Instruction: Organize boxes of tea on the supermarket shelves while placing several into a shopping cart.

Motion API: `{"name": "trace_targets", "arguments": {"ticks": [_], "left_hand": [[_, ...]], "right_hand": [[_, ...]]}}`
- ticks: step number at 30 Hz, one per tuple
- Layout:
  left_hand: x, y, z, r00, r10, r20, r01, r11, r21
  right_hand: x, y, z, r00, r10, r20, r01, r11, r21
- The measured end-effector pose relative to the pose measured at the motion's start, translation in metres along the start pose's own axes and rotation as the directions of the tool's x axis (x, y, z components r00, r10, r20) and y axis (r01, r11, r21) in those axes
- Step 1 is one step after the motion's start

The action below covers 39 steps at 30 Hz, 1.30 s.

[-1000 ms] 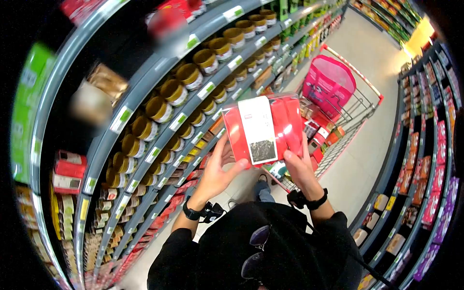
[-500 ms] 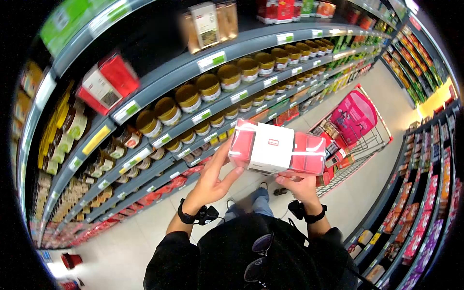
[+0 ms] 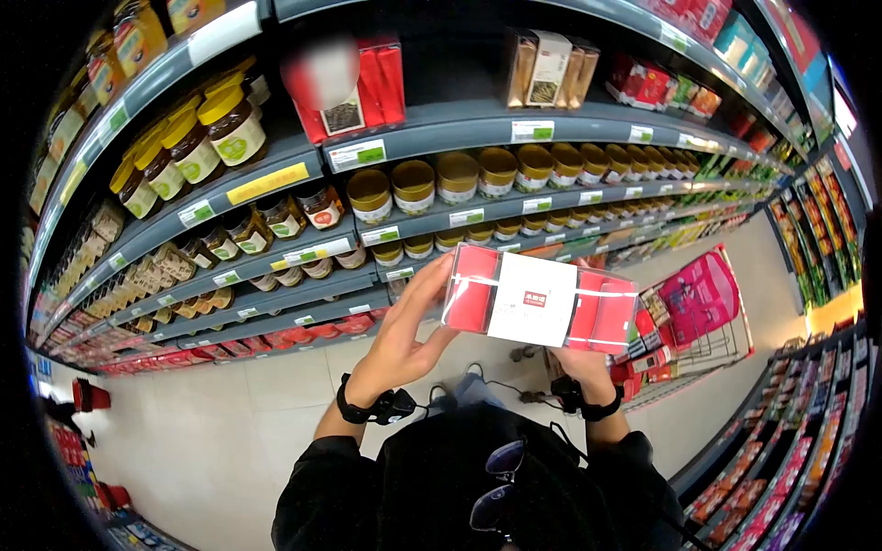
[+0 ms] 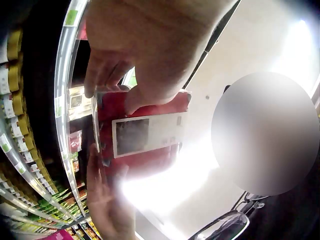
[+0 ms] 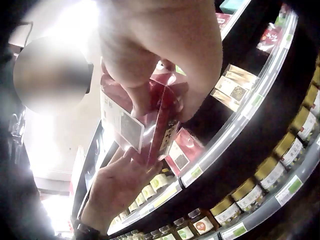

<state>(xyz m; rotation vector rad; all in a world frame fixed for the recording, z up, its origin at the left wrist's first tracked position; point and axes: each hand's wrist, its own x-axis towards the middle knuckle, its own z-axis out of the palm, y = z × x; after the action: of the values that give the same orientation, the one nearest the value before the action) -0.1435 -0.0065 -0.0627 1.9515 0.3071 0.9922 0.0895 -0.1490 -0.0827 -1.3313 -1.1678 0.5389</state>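
Both hands hold up a clear plastic box (image 3: 535,301) of red packets with a white paper band around it. In the head view the band's face with a small red logo is turned up. My left hand (image 3: 401,332) grips the box's left end, its thumb near the lower edge. The right hand (image 3: 585,367) holds the right part from below, its fingers partly hidden by the box. In the left wrist view the white label (image 4: 145,134) carries a dark picture, and the left thumb presses the red side. The right wrist view shows the right thumb (image 5: 140,102) against the box.
A similar red box (image 3: 378,87) stands on the upper shelf, and a gold-packet box (image 3: 548,69) further right. Gold-lidded jars (image 3: 459,174) line the shelf below. Yellow-lidded jars (image 3: 230,129) stand left. A shopping cart (image 3: 740,340) with a pink bag (image 3: 700,298) is at the right.
The box has tipped from its pictured label face to the logo face and moved slightly right and down in view. The head view has swung left, bringing the shelved red box toward the middle.
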Motion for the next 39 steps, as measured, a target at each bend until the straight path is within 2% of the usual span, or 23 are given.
{"name": "trace_targets", "arguments": {"ticks": [1,4,5,6,8,9,10,12,17,19,20,21,22,25,26,28,30,32,33,36,37,38,39], "left_hand": [[-0.001,-0.003,-0.002,1.000,-0.012,-0.024,0.012,1.000,0.005],[0.010,-0.009,-0.003,0.991,-0.062,-0.116,0.062,0.998,0.001],[0.015,-0.011,-0.001,0.983,-0.093,-0.160,0.092,0.996,-0.013],[0.023,-0.015,0.001,0.971,-0.126,-0.205,0.123,0.992,-0.030],[0.048,-0.019,0.006,0.944,-0.052,-0.326,0.074,0.996,0.055],[0.065,-0.014,0.009,0.918,-0.026,-0.395,0.062,0.995,0.079],[0.080,-0.012,0.010,0.888,0.002,-0.461,0.053,0.993,0.105],[0.111,-0.021,0.007,0.865,0.124,-0.487,0.009,0.965,0.263],[0.163,-0.040,0.001,0.781,0.156,-0.605,0.111,0.918,0.380],[0.172,-0.039,-0.001,0.756,0.145,-0.638,0.162,0.903,0.398],[0.174,-0.037,-0.003,0.756,0.274,-0.595,0.129,0.828,0.545],[0.176,-0.040,-0.006,0.770,0.283,-0.572,0.133,0.806,0.578],[0.177,-0.044,-0.009,0.773,0.339,-0.537,0.115,0.758,0.643],[0.177,-0.051,-0.015,0.829,0.277,-0.487,0.132,0.748,0.651],[0.176,-0.044,-0.025,0.818,0.334,-0.469,0.110,0.709,0.696],[0.175,-0.041,-0.047,0.715,0.450,-0.535,0.289,0.507,0.812],[0.175,-0.040,-0.069,0.617,0.486,-0.619,0.425,0.457,0.782],[0.173,-0.050,-0.092,0.644,0.403,-0.650,0.472,0.459,0.753],[0.176,-0.056,-0.101,0.692,0.323,-0.646,0.466,0.483,0.741],[0.187,-0.063,-0.115,0.748,0.193,-0.635,0.452,0.551,0.701],[0.189,-0.078,-0.121,0.766,0.241,-0.596,0.412,0.528,0.743],[0.196,-0.064,-0.119,0.762,0.096,-0.641,0.479,0.582,0.657],[0.199,-0.071,-0.122,0.765,0.168,-0.622,0.423,0.598,0.681]], "right_hand": [[0.009,-0.010,0.007,0.999,-0.033,-0.011,0.034,0.999,0.039],[0.032,0.004,0.009,1.000,0.006,0.005,-0.005,0.988,-0.152],[0.042,0.003,0.012,0.998,0.056,-0.029,-0.054,0.998,0.040],[0.054,0.020,0.007,0.997,-0.074,-0.016,0.070,0.982,-0.173],[0.084,-0.018,0.020,0.995,-0.020,-0.100,0.017,0.999,-0.035],[0.102,-0.012,0.018,0.981,-0.168,-0.096,0.145,0.967,-0.211],[0.119,-0.018,0.021,0.962,-0.250,-0.109,0.219,0.946,-0.239],[0.153,-0.021,0.025,0.940,-0.323,-0.114,0.283,0.919,-0.274],[0.213,-0.027,0.029,0.916,-0.397,-0.062,0.333,0.836,-0.436],[0.225,-0.021,0.027,0.922,-0.383,-0.064,0.329,0.858,-0.395],[0.231,-0.012,0.028,0.925,-0.374,-0.070,0.328,0.878,-0.350],[0.236,-0.007,0.027,0.961,-0.270,-0.053,0.260,0.954,-0.146],[0.241,0.000,0.025,0.973,-0.222,-0.059,0.218,0.974,-0.061],[0.244,0.019,0.023,0.946,-0.297,-0.127,0.306,0.950,0.057],[0.246,0.017,0.029,0.939,-0.312,-0.142,0.320,0.946,0.040],[0.243,0.022,0.035,0.922,-0.329,-0.203,0.356,0.928,0.114],[0.245,0.038,0.032,0.911,-0.353,-0.214,0.386,0.912,0.141],[0.246,0.048,0.026,0.935,-0.308,-0.178,0.338,0.926,0.170],[0.246,0.053,0.019,0.943,-0.283,-0.173,0.311,0.935,0.169],[0.245,0.048,0.017,0.935,-0.311,-0.171,0.322,0.946,0.041],[0.246,0.046,0.020,0.940,-0.304,-0.154,0.322,0.940,0.115],[0.248,0.043,0.023,0.945,-0.299,-0.132,0.320,0.928,0.190],[0.250,0.039,0.026,0.949,-0.297,-0.108,0.313,0.926,0.212]]}}
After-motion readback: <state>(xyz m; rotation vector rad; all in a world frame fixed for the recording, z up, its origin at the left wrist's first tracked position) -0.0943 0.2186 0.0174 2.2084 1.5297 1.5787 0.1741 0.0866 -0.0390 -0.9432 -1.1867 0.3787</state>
